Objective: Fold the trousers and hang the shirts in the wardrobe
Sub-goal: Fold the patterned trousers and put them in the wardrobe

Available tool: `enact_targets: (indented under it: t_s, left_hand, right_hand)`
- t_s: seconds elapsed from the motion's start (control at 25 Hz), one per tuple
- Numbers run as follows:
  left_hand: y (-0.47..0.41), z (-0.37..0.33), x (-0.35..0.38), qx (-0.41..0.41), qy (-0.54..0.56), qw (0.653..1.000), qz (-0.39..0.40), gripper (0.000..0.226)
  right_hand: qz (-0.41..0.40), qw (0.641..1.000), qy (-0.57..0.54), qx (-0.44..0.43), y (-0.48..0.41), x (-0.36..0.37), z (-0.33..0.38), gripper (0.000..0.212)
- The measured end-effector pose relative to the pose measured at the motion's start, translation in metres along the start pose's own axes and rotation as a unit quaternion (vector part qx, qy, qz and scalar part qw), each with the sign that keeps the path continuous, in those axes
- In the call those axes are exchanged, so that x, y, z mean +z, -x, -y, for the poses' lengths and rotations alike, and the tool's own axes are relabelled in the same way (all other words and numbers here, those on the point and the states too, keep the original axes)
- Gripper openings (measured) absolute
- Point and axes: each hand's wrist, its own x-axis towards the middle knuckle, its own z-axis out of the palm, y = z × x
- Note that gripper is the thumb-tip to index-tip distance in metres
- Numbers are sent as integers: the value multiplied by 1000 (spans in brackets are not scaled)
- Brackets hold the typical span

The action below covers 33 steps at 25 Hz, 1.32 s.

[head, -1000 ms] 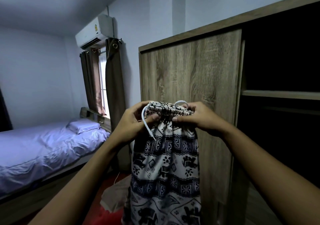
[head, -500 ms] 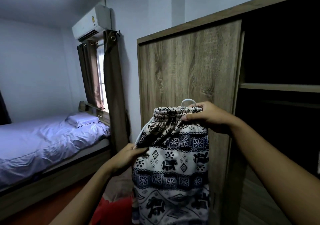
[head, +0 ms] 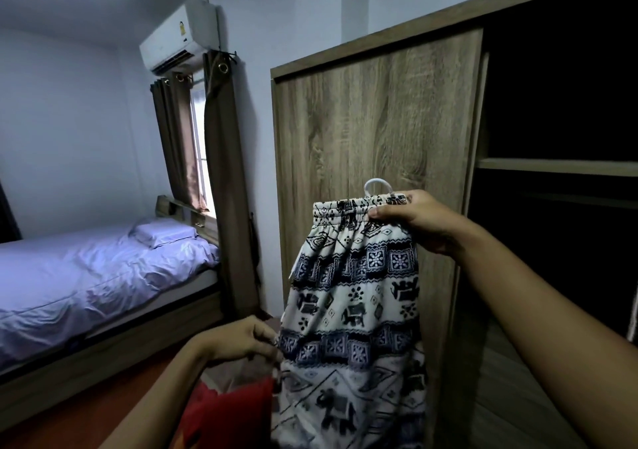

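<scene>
The right arm comes in from the lower right, its forearm rising up and to the left. The right hand (head: pixel 416 222) is held out at the height of the wardrobe's shelf (head: pixel 552 166). It grips the right end of the waistband of the trousers (head: pixel 355 310), with the thumb laid over the front of the elastic and the other fingers curled behind the cloth. The left arm reaches up from the bottom edge, lower and closer to the body. The left hand (head: pixel 241 341) has its fingers bent and pinches the left edge of the trousers well below the waistband, at a dark patterned band.

The trousers hang in the air between the two hands, in front of the closed wooden door (head: pixel 373 127) of the wardrobe. Their long axis runs up and down: the gathered waistband is at the top and lies nearly level, and the legs drop straight down past the bottom of the view. The patterned side, cream with dark bands, faces the camera. A white loop of cord (head: pixel 377 184) stands up above the waistband, next to the right hand.

To the right of the door the wardrobe is open and dark inside. A red cloth (head: pixel 228 410) lies low on the floor under the left hand. To the left stands a bed (head: pixel 86 283) with a pillow (head: pixel 162 234), brown curtains (head: pixel 224 172) and an air conditioner (head: pixel 179 34) above them.
</scene>
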Motion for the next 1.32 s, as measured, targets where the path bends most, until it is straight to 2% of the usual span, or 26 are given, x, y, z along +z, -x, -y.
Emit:
enact_targets:
  t_s: [0.08,0.16,0.32,0.4,0.56,0.64,0.72,0.76,0.8,0.88,0.92,0.96,1.04,1.12,1.2,1.32]
  left_hand:
    - [1,9,2,8,98,993,-67,9]
    - [-1,6,1,24,195,973,-124,33]
    - [-10,-12,7,32,392,895,-212,41]
    - [-13,-17,7,35,421,867,-265,40]
    - [-10,-28,9,23,434,846,-308,33]
    - [-11,-36,-2,23,431,841,-327,29]
    - [-16,-44,-16,35,447,824,-345,28]
    - [-19,-45,-22,41,454,817,-353,26]
    - [-23,-46,-25,40,453,813,-363,26]
    - [-26,-46,-22,31,449,815,-365,29]
    - [-26,-43,-16,25,453,817,-356,30]
    - [-27,-42,-9,14,457,820,-344,32]
    - [-27,-34,2,0,449,834,-321,37]
    - [-22,-31,7,25,420,858,-295,38]
    - [-18,-28,6,59,395,874,-275,37]
    - [-8,-33,4,83,357,892,-265,15]
  right_hand:
    - [-23,999,-22,-9,-2,-2,-4,34]
    - [-27,999,-38,-10,-4,-4,-5,41]
    - [-18,999,-42,-4,-6,-6,-2,30]
    - [-21,999,-46,-3,-7,-7,-4,34]
    - [12,999,-47,-7,-9,-7,-10,39]
    - [-26,987,-149,-44,-18,-8,-11,41]
    - [-77,963,-251,-55,-22,-7,-25,28]
    - [-82,959,-271,-18,-18,-4,-44,33]
    - [-70,951,-298,38,-10,1,-72,51]
    - [35,929,-330,163,11,13,-132,88]
    - [84,919,-328,200,24,21,-149,93]
    - [121,915,-319,216,28,24,-158,88]
    - [130,931,-273,205,29,23,-156,70]
    - [132,945,-233,189,27,18,-146,53]
    - [123,953,-212,180,24,11,-136,46]
    - [73,967,-158,185,16,-4,-121,45]
